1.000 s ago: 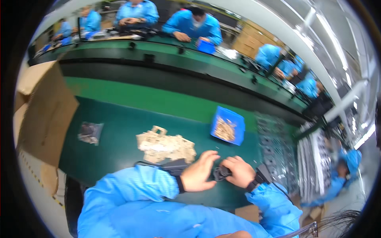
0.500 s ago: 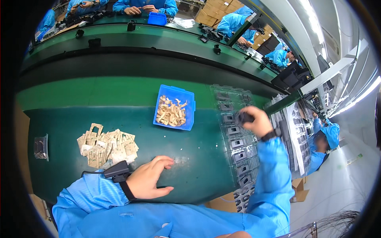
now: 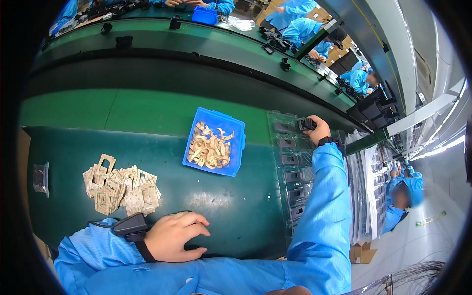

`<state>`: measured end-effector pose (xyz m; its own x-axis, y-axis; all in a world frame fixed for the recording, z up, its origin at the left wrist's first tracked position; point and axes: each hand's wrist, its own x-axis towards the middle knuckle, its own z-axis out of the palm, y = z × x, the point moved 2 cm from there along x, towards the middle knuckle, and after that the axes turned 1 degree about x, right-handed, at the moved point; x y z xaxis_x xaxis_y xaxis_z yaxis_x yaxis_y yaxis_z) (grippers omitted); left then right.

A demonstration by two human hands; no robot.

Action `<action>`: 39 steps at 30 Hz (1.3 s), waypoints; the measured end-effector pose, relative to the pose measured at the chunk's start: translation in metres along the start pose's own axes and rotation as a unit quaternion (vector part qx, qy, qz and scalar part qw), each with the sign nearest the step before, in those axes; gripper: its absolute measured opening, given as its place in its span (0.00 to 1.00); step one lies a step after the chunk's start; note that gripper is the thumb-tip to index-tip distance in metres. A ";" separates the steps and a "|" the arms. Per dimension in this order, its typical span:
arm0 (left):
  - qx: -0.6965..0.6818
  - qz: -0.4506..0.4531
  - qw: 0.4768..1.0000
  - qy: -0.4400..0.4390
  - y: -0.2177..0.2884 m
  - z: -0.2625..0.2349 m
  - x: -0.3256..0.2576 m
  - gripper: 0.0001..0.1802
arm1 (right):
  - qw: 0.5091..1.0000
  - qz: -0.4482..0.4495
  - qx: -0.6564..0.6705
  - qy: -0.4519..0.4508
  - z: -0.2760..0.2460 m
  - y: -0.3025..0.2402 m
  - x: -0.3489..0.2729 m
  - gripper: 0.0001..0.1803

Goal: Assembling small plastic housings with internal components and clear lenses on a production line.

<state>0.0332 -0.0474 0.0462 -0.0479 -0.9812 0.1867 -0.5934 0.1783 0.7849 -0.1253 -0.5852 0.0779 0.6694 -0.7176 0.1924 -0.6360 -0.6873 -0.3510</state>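
My right hand [image 3: 320,131] is closed on a small black plastic part [image 3: 307,124], held at the far end of a clear plastic tray [image 3: 279,169]. Several dark rectangular frame pieces [image 3: 291,160] sit in the tray's pockets, partly behind my right forearm. My left hand [image 3: 178,237] rests low over the green table, its slightly bent fingers apart and nothing in them. Just beyond it lies a loose pile of beige, frame-shaped paper pieces [image 3: 125,187]. Curled beige strips [image 3: 210,147] fill much of a blue bin [image 3: 236,164] between the pile and the tray.
A small clear bag with a dark item [image 3: 41,179] lies at the table's left edge. More trays [image 3: 364,191] are stacked on the right. Across a raised green ledge [image 3: 157,42], people in blue work among black parts. An open carton [image 3: 362,252] stands on the floor.
My right hand has moved away from me along the tray, carrying the black plastic part to its far end. My left hand stays near the paper pile, its fingers slightly closer together.
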 end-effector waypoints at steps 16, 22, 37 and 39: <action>0.010 0.015 1.000 0.013 -0.002 0.004 0.000 0.14 | 0.998 -0.055 0.026 -0.015 -0.031 0.017 -0.044 0.27; 0.021 0.016 1.000 0.014 0.001 0.003 0.001 0.13 | 0.989 -0.127 -0.057 -0.054 -0.018 0.026 -0.044 0.28; 0.017 0.011 1.000 0.012 -0.001 0.005 -0.001 0.13 | 0.986 -0.020 -0.069 -0.150 -0.046 0.011 -0.077 0.30; 0.017 0.011 1.000 0.010 0.000 0.005 -0.001 0.13 | 0.989 -0.007 -0.073 -0.128 -0.046 0.013 -0.090 0.31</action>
<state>0.0292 -0.0468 0.0426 -0.0451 -0.9752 0.2167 -0.6188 0.1976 0.7603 -0.2115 -0.5348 0.0977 0.7418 -0.6688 -0.0494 -0.6624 -0.7193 -0.2093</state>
